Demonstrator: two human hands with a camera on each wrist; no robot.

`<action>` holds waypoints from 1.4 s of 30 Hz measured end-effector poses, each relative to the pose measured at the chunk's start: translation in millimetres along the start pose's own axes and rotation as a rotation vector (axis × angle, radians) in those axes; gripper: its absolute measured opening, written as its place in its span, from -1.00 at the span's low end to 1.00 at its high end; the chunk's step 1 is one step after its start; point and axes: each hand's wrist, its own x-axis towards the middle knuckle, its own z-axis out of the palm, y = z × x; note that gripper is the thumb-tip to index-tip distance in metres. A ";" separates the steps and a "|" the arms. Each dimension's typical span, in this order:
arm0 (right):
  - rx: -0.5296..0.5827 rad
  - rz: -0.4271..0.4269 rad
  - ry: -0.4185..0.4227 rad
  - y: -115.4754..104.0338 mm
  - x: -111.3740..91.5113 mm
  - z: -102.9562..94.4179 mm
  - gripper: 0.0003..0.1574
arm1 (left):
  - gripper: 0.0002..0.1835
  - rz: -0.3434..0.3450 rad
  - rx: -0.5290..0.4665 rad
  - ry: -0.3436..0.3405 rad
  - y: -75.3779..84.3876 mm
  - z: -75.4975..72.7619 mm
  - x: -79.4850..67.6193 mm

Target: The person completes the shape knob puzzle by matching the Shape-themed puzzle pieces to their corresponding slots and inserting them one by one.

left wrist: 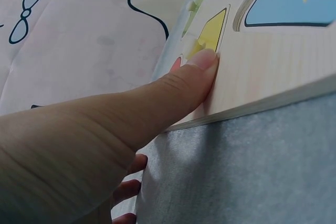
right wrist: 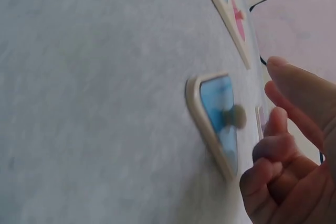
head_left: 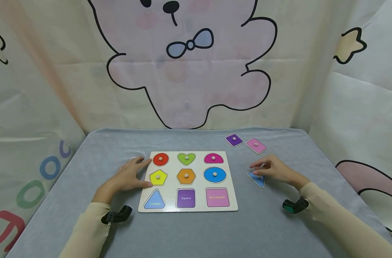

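Note:
A white shape puzzle board [head_left: 199,182] lies flat on the table. My left hand [head_left: 127,176] is at its left side, the thumb [left wrist: 184,80] resting on the board beside the yellow pentagon piece [head_left: 158,177] and the forefinger reaching the upper left edge. Over a loose blue triangle piece [head_left: 256,180] hovers my right hand [head_left: 276,170], fingers loosely bent. In the right wrist view, the triangle's knob [right wrist: 239,116] stands apart from the fingertips. Printed recesses for the triangle [head_left: 155,200], square [head_left: 186,198] and rectangle [head_left: 217,197] line the board's near row.
Beyond my right hand lie a purple square piece [head_left: 233,140] and a pink rectangle piece [head_left: 256,146]. Several knobbed pieces, such as the orange hexagon [head_left: 186,176] and the blue oval [head_left: 214,175], sit in the board. A grey-blue cloth [head_left: 189,236] covers the table.

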 end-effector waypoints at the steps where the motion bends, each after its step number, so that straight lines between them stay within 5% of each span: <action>1: -0.004 -0.003 0.001 1.4 -2.3 -0.4 -0.66 | 0.08 0.002 0.002 0.001 -0.2 0.2 0.6; 13: 0.041 0.009 -0.125 12.1 -10.6 -2.7 -0.66 | 0.09 -0.012 0.007 -0.002 -3.7 0.7 0.7; 27: 0.105 0.022 -0.119 17.5 -9.0 -2.1 -0.66 | 0.09 -0.019 -0.003 -0.004 -4.2 0.1 -2.3; 42: -0.001 0.036 -0.089 12.7 -13.6 -7.2 -0.76 | 0.07 -0.004 0.002 0.001 1.4 1.1 0.4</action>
